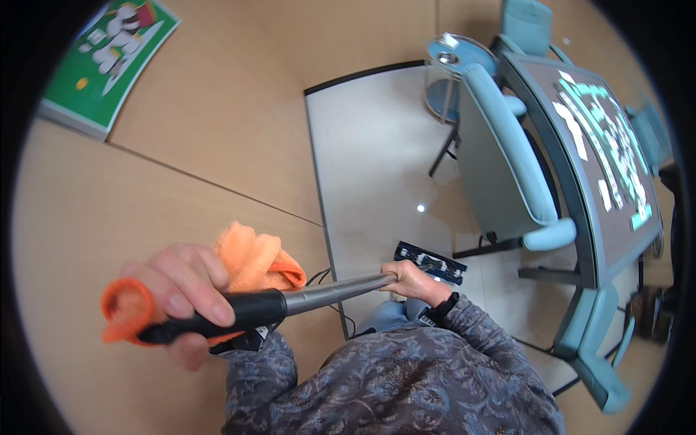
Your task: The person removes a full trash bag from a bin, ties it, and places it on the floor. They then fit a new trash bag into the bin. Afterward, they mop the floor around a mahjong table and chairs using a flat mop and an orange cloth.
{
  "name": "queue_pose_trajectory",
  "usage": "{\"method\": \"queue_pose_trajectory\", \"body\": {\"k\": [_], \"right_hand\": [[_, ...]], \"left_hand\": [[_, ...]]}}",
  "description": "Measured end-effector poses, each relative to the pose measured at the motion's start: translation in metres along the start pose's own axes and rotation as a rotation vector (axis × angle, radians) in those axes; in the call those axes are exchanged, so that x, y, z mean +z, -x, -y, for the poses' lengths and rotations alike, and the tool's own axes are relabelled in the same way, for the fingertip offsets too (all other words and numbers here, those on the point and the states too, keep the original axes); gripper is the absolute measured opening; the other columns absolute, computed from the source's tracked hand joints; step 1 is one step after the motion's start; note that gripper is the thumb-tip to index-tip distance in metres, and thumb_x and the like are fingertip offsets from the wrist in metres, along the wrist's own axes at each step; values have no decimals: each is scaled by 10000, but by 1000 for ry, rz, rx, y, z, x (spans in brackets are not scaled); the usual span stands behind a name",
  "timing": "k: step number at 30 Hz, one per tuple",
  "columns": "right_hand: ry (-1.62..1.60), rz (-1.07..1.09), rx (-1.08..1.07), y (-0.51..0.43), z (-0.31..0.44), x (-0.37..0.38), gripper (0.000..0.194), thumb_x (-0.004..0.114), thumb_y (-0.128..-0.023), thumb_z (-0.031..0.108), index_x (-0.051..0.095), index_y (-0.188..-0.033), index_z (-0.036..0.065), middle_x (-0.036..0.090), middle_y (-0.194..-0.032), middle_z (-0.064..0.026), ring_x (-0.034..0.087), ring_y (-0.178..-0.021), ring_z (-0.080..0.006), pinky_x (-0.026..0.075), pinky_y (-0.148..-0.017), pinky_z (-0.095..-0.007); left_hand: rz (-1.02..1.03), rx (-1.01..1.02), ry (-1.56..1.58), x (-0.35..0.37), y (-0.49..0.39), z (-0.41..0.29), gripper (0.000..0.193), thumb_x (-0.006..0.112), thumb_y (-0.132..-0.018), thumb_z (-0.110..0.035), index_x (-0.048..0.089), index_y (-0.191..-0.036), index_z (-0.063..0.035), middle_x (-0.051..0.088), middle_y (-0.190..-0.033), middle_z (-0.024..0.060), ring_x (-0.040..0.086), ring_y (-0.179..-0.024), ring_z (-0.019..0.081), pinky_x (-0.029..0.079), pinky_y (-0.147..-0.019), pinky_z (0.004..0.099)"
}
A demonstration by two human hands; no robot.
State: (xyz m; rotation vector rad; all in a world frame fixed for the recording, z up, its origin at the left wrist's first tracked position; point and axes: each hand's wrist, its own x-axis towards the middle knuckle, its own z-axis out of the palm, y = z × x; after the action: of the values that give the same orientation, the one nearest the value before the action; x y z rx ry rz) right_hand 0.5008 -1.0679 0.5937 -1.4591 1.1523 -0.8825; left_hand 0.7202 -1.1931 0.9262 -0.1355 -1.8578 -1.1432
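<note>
My left hand (182, 288) is wrapped around the black grip (255, 310) at the top end of a flat mop's handle. The same hand holds an orange cloth (253, 261), bunched behind the fingers with one rolled end poking out past the grip. Lower down the metal pole (337, 292), my right hand (410, 281) is closed around it. Past that hand, the dark flat mop head (429, 262) lies at the floor, its plate showing and no pad visible on top. The pole's lowest stretch is hidden by my right hand.
On the right, a mahjong table (587, 239) bears many tiles (620, 136). A pale blue chair (511, 147) stands between it and the glossy floor (370, 179). Beyond is a round two-tier side table (462, 54). Wood panelling (228, 119) carries a green picture (109, 65). Dark cables (342, 315) hang nearby.
</note>
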Motion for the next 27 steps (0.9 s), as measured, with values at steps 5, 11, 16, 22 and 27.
{"method": "queue_pose_trajectory", "body": {"k": [5,11,16,22,27], "right_hand": [[81,126,-149,-94,-8,15,247,765,-832,216,592,-831,39,596,-720,-173,551,-654,-367,467,-604,-385],[170,53,-386,-210,-25,-1,166,701,-789,102,544,-772,49,592,-742,-161,591,-752,-405,464,-625,-455],[212,-31,-531,-337,-68,-41,340,791,-779,199,506,-673,47,567,-680,-145,575,-689,-380,465,-623,-436],[280,103,-579,-488,-153,-83,331,793,-767,153,498,-656,50,565,-696,-136,577,-719,-348,460,-644,-419],[409,116,-417,-550,-218,-86,302,833,-730,170,550,-733,65,583,-741,-107,581,-715,-307,480,-660,-400]], "left_hand": [[255,-111,-98,-37,8,-27,333,771,-734,-78,546,-978,-45,714,-870,132,475,-507,130,342,-425,268],[-26,-1,-449,-51,29,-1,245,763,-745,-95,562,-883,-83,727,-884,88,554,-647,198,461,-538,374],[-535,-268,-208,-48,31,80,230,742,-747,-100,513,-753,-75,636,-699,98,576,-580,246,470,-611,433],[-890,-480,-328,-78,36,201,226,705,-802,-137,485,-763,-105,572,-680,43,572,-641,210,444,-758,418],[-1009,-593,-326,-92,71,278,216,662,-839,-148,469,-753,-104,542,-732,14,542,-711,200,435,-853,442]]}}
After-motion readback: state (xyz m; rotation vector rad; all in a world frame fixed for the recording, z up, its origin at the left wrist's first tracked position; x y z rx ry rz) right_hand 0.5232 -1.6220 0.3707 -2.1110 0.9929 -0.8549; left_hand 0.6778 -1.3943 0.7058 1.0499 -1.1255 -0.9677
